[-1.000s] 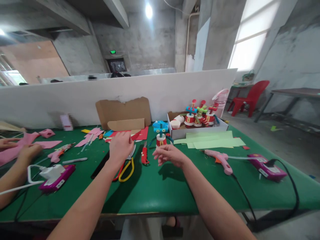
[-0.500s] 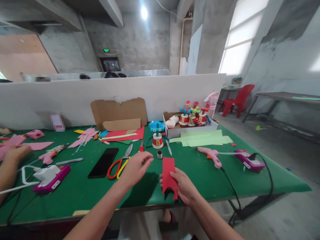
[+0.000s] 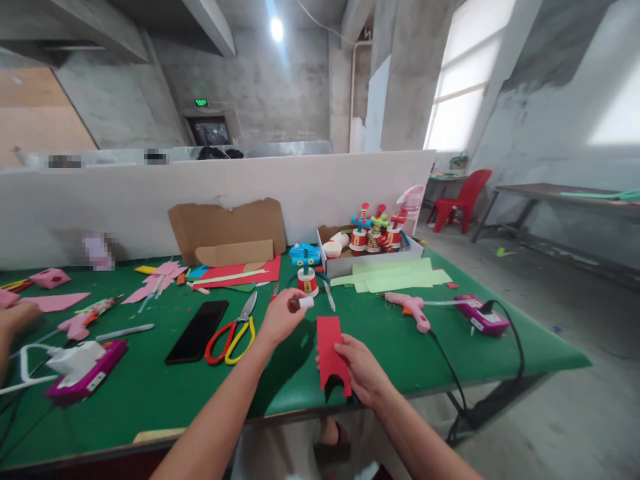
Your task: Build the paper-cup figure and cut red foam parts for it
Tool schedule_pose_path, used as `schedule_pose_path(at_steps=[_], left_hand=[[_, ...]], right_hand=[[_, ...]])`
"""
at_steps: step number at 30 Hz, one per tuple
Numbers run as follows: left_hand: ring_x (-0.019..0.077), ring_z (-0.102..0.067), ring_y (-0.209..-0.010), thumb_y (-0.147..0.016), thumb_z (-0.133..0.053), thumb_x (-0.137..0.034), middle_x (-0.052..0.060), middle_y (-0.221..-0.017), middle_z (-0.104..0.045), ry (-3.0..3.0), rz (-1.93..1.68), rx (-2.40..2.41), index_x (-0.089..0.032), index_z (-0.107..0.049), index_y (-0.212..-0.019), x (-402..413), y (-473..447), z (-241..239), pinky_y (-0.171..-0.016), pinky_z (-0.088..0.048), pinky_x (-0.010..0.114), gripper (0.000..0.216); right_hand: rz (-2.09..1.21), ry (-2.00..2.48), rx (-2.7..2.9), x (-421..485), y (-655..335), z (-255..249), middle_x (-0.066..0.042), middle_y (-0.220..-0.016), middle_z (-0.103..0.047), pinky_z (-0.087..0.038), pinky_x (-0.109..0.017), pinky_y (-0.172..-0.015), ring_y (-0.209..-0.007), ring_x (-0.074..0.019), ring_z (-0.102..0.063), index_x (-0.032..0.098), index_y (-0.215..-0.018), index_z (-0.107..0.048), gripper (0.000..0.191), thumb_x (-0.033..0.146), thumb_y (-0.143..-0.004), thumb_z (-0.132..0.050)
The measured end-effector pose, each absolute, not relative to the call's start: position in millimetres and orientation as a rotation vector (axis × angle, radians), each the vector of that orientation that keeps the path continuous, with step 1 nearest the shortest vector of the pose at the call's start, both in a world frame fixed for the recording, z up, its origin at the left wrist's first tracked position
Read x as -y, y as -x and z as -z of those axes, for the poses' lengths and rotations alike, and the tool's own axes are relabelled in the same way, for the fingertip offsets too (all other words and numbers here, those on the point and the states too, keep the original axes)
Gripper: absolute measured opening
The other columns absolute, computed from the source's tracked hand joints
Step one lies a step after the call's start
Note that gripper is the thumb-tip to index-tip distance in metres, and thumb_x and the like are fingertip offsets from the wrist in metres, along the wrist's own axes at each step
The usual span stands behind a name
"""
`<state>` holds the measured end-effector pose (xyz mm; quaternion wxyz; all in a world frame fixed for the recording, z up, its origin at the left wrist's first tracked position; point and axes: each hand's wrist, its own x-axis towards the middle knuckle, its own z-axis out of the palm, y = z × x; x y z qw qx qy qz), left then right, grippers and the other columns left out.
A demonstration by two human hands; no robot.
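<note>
My left hand point(image 3: 279, 319) is closed on a small white cylinder point(image 3: 306, 303), pinched between thumb and fingers and held on its side above the table. In my right hand point(image 3: 364, 368) is a piece of red paper point(image 3: 330, 343), with the thumb on its face and fingers behind. A curved notch is cut in the paper's near end. Just beyond my left hand stands a paper-cup figure point(image 3: 307, 283) with a blue head and coiled arms. Scissors point(image 3: 231, 341) with red and yellow handles lie left of that hand, beside a black phone point(image 3: 197, 331).
Right of my hands lie a pink glue gun point(image 3: 413, 307) and a purple power strip point(image 3: 480, 316). A box point(image 3: 345, 265) with several cup figures stands behind light green paper point(image 3: 395, 275). At far left, a co-worker's hand point(image 3: 15, 320) is near pink paper point(image 3: 63, 302).
My left hand has picked the small white cylinder up from the table and lifted it. The right hand still holds the red paper. The view has shifted slightly right.
</note>
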<state>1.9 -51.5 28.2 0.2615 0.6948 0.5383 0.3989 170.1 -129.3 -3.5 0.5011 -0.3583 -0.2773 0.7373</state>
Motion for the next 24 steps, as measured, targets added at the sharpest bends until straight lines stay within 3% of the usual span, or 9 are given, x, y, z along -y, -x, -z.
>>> schedule_pose_path(at_steps=[3, 8, 13, 18, 24], left_hand=[[0.0179, -0.065, -0.084, -0.074, -0.062, -0.032, 0.005, -0.091, -0.069, -1.635, -1.220, -1.166, -0.018, -0.058, -0.095, 84, 2, -34, -0.077, -0.050, 0.031, 0.026], [0.0179, -0.060, -0.088, -0.073, -0.066, -0.032, 0.003, -0.095, -0.069, -1.756, -1.223, -1.301, -0.021, -0.064, -0.089, 119, 0, -32, -0.081, -0.048, 0.031, 0.020], [0.0189, -0.058, -0.087, -0.072, -0.065, -0.030, 0.002, -0.093, -0.069, -1.827, -1.199, -1.363, -0.024, -0.067, -0.086, 122, 1, -26, -0.081, -0.047, 0.033, 0.016], [0.0190, -0.059, -0.087, -0.071, -0.066, -0.028, 0.002, -0.091, -0.069, -1.827, -1.185, -1.340, -0.025, -0.068, -0.086, 124, 1, -24, -0.081, -0.048, 0.032, 0.015], [0.0192, -0.061, -0.095, -0.075, -0.065, -0.027, 0.003, -0.096, -0.068, -1.853, -1.165, -1.285, -0.024, -0.068, -0.090, 127, -1, -23, -0.090, -0.046, 0.033, 0.015]], right_hand=[[-1.789, 0.883, 0.674, 133, -164, -1, -0.002, -0.066, -0.070, -0.051, -0.026, -0.061, -0.059, -0.0149, -0.064, 0.017, -0.080, -0.064, 0.023, 0.023, -0.060, -0.074], [-1.822, 0.836, 0.703, 146, -154, -10, 0.003, -0.071, -0.070, -0.048, -0.022, -0.058, -0.057, -0.0118, -0.062, 0.022, -0.105, -0.063, 0.048, 0.019, -0.059, -0.075], [-1.803, 0.848, 0.668, 150, -155, -15, 0.001, -0.077, -0.070, -0.048, -0.022, -0.062, -0.063, -0.0119, -0.063, 0.021, -0.095, -0.065, 0.036, 0.020, -0.061, -0.076], [-1.848, 0.844, 0.716, 148, -158, -14, 0.004, -0.072, -0.067, -0.046, -0.020, -0.058, -0.060, -0.0104, -0.061, 0.024, -0.105, -0.063, 0.045, 0.021, -0.061, -0.075], [-1.836, 0.851, 0.666, 148, -159, -18, 0.001, -0.085, -0.071, -0.046, -0.021, -0.060, -0.065, -0.0113, -0.062, 0.022, -0.098, -0.068, 0.043, 0.017, -0.056, -0.074]])
